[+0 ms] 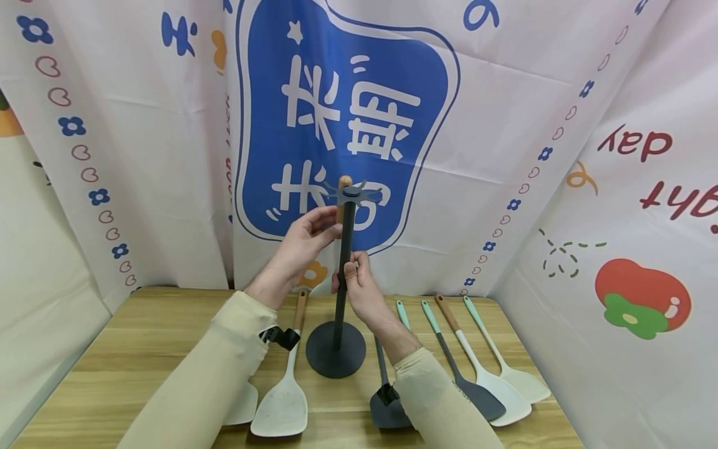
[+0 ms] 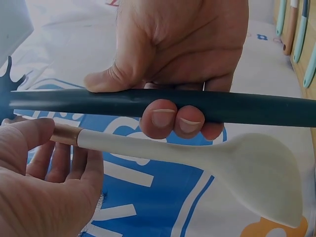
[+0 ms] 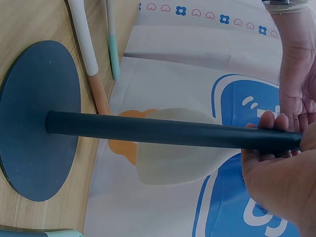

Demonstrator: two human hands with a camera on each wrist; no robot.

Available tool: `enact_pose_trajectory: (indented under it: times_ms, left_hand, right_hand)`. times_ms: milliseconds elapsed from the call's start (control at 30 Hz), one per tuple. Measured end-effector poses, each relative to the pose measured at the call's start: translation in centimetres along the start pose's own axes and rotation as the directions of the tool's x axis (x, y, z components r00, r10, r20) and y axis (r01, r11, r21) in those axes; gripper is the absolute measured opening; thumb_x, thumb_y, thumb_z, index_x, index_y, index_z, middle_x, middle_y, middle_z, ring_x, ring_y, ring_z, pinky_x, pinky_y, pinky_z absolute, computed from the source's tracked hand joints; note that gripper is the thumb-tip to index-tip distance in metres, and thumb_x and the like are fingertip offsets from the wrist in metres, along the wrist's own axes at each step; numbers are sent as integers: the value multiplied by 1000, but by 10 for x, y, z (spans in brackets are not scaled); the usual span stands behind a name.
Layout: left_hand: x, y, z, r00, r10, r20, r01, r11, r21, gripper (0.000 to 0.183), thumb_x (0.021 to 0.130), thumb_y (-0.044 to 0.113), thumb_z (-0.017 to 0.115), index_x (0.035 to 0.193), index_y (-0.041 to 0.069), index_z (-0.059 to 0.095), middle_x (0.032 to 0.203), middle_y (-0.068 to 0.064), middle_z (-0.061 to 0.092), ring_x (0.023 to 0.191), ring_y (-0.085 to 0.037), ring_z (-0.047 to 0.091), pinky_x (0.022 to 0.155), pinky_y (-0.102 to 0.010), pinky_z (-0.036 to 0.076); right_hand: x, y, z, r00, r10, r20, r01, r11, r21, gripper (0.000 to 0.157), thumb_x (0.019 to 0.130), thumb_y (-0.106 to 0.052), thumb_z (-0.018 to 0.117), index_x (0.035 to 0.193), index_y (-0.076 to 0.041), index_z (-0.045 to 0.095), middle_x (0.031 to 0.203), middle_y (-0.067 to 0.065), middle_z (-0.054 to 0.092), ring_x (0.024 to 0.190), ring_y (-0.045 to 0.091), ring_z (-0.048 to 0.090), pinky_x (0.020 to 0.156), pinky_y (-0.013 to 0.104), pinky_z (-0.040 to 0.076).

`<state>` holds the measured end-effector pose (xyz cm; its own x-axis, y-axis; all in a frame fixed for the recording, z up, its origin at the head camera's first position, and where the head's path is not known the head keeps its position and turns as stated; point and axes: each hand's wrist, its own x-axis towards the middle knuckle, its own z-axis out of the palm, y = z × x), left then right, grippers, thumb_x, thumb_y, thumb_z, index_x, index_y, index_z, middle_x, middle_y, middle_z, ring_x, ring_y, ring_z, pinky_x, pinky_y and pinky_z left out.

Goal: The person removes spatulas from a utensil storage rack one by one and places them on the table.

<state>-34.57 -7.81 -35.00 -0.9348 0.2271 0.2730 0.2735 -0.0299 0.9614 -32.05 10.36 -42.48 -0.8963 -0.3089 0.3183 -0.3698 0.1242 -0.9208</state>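
A dark utensil stand (image 1: 335, 358) has a round base, a tall pole and a ring of hooks (image 1: 359, 194) at its top. My right hand (image 1: 366, 287) grips the pole around its middle, thumb on one side and fingertips curled over it. Behind the pole, my left hand (image 1: 307, 236) pinches the wooden handle of a white spatula (image 2: 197, 157) between thumb and fingers. The handle's tip rises beside the hooks, and the spatula's head (image 3: 173, 168) hangs down on the far side of the pole, mostly hidden in the head view.
On the wooden table (image 1: 162, 337), a white spatula with a wooden handle (image 1: 283, 405) lies left of the base, beside another white head (image 1: 242, 405). Several more lie to the right, including a dark turner (image 1: 479, 399) and a cream one (image 1: 524, 383). A printed cloth (image 1: 493, 131) hangs behind.
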Motion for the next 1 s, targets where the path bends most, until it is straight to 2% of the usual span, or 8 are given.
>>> enact_pose_trajectory:
  times_ms: [367, 633, 1000]
  left_hand:
    - [2, 0, 1, 999, 29, -15, -29, 999, 26, 49, 119, 9, 66, 168, 6, 60, 163, -25, 67, 146, -38, 68, 137, -58, 52]
    - [1, 4, -2, 1000, 16, -27, -14, 999, 51, 49, 120, 11, 66, 168, 10, 61, 163, -22, 67, 148, -40, 67, 138, -59, 51]
    - [9, 11, -8, 999, 13, -42, -10, 998, 66, 48, 119, 14, 67, 167, 10, 62, 162, -20, 68, 139, -32, 71, 131, -53, 56]
  right_hand:
    - [0, 0, 0, 1000, -9, 2, 9, 1000, 3, 37, 120, -43, 30, 129, -8, 38, 97, 15, 66, 88, 16, 68, 96, 34, 54]
    - [0, -1, 0, 1000, 9, -1, -9, 1000, -5, 37, 120, -43, 30, 129, -8, 39, 97, 15, 66, 89, 17, 67, 96, 32, 55]
    - [-1, -3, 1, 1000, 9, -8, -9, 1000, -9, 34, 121, -40, 30, 128, -8, 40, 97, 17, 67, 89, 16, 67, 96, 33, 56]
